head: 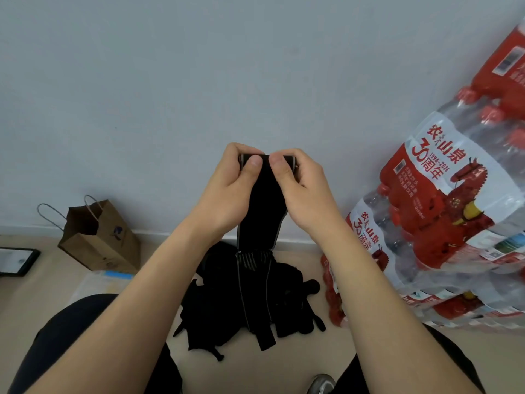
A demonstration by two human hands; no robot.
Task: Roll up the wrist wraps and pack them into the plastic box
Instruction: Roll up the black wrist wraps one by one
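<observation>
Knees: right at the bottom edge, dark trousers on both sides, legs spread with bare floor between them. Tip of a grey shoe pokes in too.
Pile: heap of black wrist wraps dumped on the floor between the legs, straps and loops sticking out everywhere.
Box: clear plastic thing with a blue label, on the floor left of the pile, mostly hidden behind the left forearm. Can't tell what's in it.
Wrap: one long black wrist wrap with pale edge stitching, held up in the air, its tail dangling onto the pile.
Left hand: closed on the wrap's top end, thumb pressed on the front.
Right hand: same deal, pinching that top end, thumb just beside the left thumb. The top looks folded or rolled over a little.
Paper bag: brown, open, standing by the wall on the left.
Tablet: dark-framed flat thing at the far left edge.
Water bottles: shrink-wrapped packs with red labels, stacked on the right.
Wall: plain pale grey, behind everything.
</observation>
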